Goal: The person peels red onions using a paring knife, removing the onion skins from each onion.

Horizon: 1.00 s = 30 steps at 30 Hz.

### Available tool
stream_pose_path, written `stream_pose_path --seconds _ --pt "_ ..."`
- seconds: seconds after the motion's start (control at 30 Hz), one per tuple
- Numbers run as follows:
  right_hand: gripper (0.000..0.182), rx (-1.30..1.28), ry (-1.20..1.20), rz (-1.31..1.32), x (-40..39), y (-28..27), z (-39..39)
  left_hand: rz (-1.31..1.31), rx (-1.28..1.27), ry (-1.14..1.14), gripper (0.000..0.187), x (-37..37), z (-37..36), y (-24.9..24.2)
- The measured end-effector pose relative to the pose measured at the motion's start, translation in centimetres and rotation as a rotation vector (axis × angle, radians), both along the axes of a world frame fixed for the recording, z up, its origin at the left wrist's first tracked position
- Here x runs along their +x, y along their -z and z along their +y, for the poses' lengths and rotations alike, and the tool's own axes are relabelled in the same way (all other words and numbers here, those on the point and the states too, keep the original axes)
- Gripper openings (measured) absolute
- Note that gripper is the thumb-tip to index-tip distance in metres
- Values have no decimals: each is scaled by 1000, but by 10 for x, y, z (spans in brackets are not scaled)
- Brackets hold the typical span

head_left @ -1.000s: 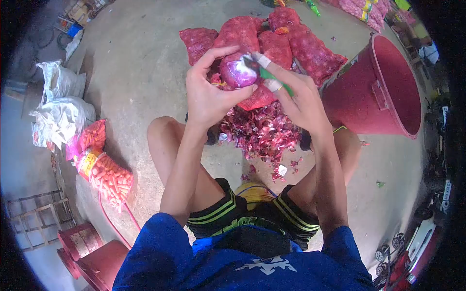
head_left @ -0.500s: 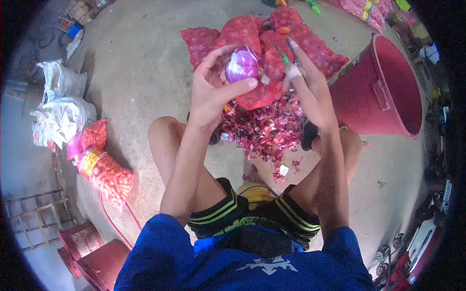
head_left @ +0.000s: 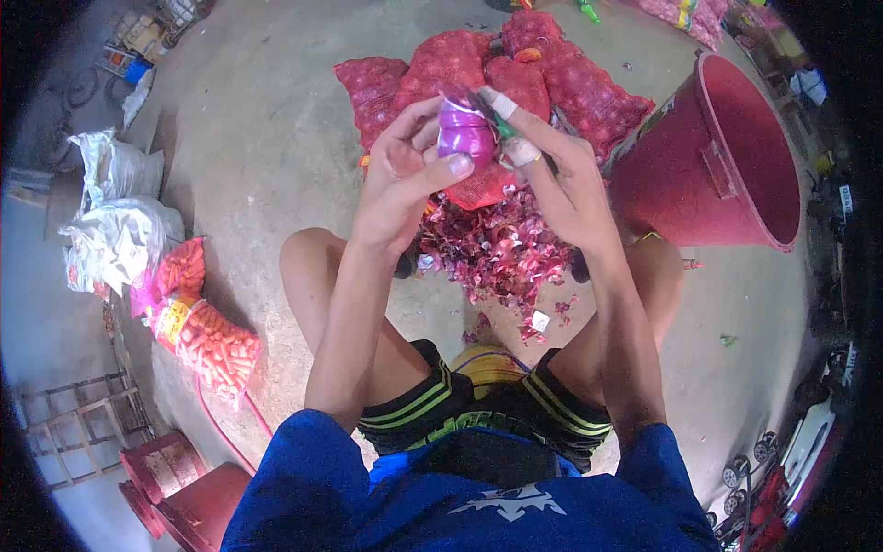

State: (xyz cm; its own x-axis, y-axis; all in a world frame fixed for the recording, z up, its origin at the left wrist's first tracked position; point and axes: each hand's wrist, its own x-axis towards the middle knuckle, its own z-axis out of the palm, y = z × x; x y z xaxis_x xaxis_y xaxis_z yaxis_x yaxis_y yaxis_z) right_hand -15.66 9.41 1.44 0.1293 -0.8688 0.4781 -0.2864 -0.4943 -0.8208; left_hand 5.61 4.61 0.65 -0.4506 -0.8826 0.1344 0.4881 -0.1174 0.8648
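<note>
A purple-red onion, shiny where its dry skin is off, sits in my left hand, with the thumb in front and the fingers curled behind. My right hand grips a small green-handled knife close against the onion's right side. The knife's blade is mostly hidden and blurred. White tape wraps the thumb and a finger of that hand. Below both hands, a heap of onion skins lies on the floor between my feet. Red mesh sacks of onions lie just beyond my hands.
A large red plastic bin leans open at the right. On the left stand white sacks and a bag of carrots. Red containers are at the lower left, with wheeled items at the lower right.
My right hand has moved left, bringing the knife from apart up against the onion. The onion has turned in my left hand, showing more smooth purple surface.
</note>
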Motion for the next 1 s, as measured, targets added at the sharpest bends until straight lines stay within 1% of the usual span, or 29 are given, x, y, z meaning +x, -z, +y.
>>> stream_pose_path --seconds 0.03,0.07,0.17,0.2,0.27,0.37,0.43,0.47,0.53,0.6,0.67,0.8,0.87,1.0 --pt "48 18 46 -19 1 -2 1 51 23 21 73 -1 1 -1" --pt "48 16 45 -17 1 -2 1 102 45 39 72 -2 1 -2" --pt "47 57 67 -64 5 -1 0 142 60 19 71 -5 4 -3" --pt "46 44 64 -59 4 -1 0 143 58 18 71 -7 4 -2" --pt "46 30 60 -52 3 3 -2 61 64 -20 69 -9 4 1" --pt "48 60 76 -82 -2 6 -4 46 99 -48 67 -9 -2 6" --pt "52 233 17 -79 -6 -2 1 37 101 -72 66 -7 -5 7" --pt "52 230 11 -79 -6 -4 3 23 108 -93 65 -4 -5 8" --pt "57 108 -65 -6 -7 -6 5 8 99 -98 64 -3 -4 6" --pt "56 111 -71 8 -5 -5 4 -6 96 -99 62 -3 -3 5" --pt "53 1 -112 19 -5 -1 0 -10 80 -73 59 -3 -1 6" --pt "49 -3 -74 60 -5 -2 -1 3 97 -54 54 -3 2 2" --pt "46 69 -15 45 -3 -7 2 47 166 -17 51 -3 1 3" --pt "45 41 40 -9 0 1 -6 4 191 2 51 2 -5 12"
